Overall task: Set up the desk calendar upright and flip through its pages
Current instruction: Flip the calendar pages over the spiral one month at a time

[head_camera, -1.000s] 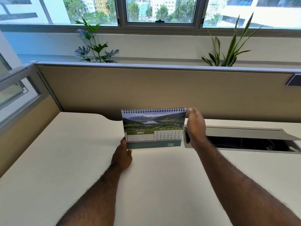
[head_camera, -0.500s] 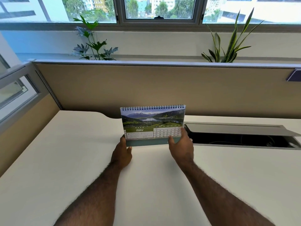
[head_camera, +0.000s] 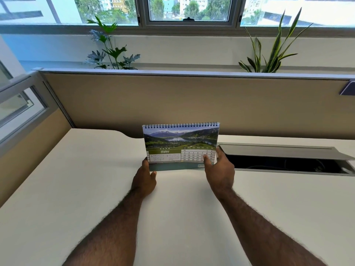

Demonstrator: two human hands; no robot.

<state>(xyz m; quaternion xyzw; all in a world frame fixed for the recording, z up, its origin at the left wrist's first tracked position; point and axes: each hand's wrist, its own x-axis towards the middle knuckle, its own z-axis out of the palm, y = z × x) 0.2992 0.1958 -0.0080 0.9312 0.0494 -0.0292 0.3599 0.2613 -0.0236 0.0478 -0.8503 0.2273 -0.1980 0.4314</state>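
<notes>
Spiral-bound desk calendar with a mountain-lake photo and a green MAY panel (head_camera: 181,145) stands upright on the cream-white desk top (head_camera: 86,189), near the far edge, just in front of the beige partition panel (head_camera: 172,100). Long axis runs left-right, parallel to the partition; printed face points back toward the wearer, wire binding on top, teal base strip at the bottom touching the desk. It leans slightly, left top corner a bit lower than right. Left hand (head_camera: 144,178) grips the lower left corner, thumb on the front of the page, other fingers hidden behind, so a pinch on that corner. Right hand (head_camera: 219,170) is at the lower right corner, thumb pressed on the date grid, other fingers curled round the right edge; pinching the page or the whole stand, cannot tell which. Just right of the calendar, the grey metal cable-tray flap (head_camera: 278,151) is propped open over a dark slot. Behind the partition, a broad-leaf green plant (head_camera: 111,52) left and a spiky striped plant (head_camera: 272,52) right. Versus half a second ago: calendar in the same spot, still on MAY, left hand unchanged; right hand has shifted up and right, from the bottom edge onto the corner of the date grid.
</notes>
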